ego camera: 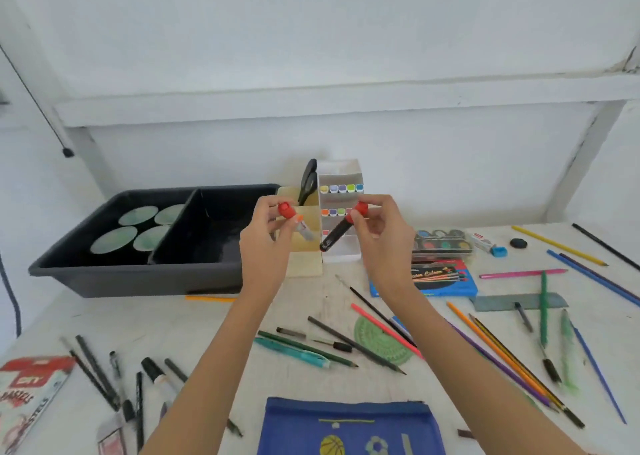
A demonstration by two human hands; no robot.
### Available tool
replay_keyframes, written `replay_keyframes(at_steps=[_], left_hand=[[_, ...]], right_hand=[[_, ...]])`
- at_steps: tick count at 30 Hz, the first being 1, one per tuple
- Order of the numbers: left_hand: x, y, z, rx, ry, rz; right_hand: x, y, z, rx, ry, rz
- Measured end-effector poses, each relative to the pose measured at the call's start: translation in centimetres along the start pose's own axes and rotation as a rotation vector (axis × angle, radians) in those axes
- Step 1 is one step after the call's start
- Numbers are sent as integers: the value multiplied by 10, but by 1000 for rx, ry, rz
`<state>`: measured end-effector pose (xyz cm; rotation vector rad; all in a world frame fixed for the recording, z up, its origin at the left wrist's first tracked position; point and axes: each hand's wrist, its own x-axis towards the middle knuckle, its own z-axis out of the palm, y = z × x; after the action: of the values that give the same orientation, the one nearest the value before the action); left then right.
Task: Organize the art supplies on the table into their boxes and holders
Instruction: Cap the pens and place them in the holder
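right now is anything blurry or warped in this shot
Head view: the pastel box at lower left is smeared; wide-angle bending bows the shelf; the left hand and right hand look fairly sharp; light is soft, shadows faint.

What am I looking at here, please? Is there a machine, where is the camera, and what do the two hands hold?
There is no machine: a person works with bare hands. The single picture comes from a camera worn on the head, looking down at a table. The left hand pinches a pale marker with a red top; the right hand pinches a black marker, also red-topped. Behind them stand a rack of markers, scissors in a holder, and a black tray. Pencils and pens lie scattered.
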<state>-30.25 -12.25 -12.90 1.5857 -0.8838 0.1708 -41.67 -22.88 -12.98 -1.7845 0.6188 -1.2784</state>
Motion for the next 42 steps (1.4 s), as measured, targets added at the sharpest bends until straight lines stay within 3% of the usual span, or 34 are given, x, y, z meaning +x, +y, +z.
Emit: replay_keyframes(at_steps=[9,18,23,27,29,35,42], left_hand=[[49,-54,-12,110,-44,61],[66,-103,4,245,-201,19],[66,-126,-4,333,-241,17],[62,-119,-12,551,-452,-2],[57,-114,-18,587,-483,5],[28,-99,-53,461,-304,-44],[-39,-76,-88,381,-37,29]], right_hand=[[18,12,75,-190,-127,-144],[21,35,119,-549,-336,-95],[16,44,124,-599,-375,-123],[9,50,123,-713,-412,-130],[3,52,120,-724,-416,-118],[-19,48,106,-596,-309,-114],[-57,26,115,-359,-354,-112]])
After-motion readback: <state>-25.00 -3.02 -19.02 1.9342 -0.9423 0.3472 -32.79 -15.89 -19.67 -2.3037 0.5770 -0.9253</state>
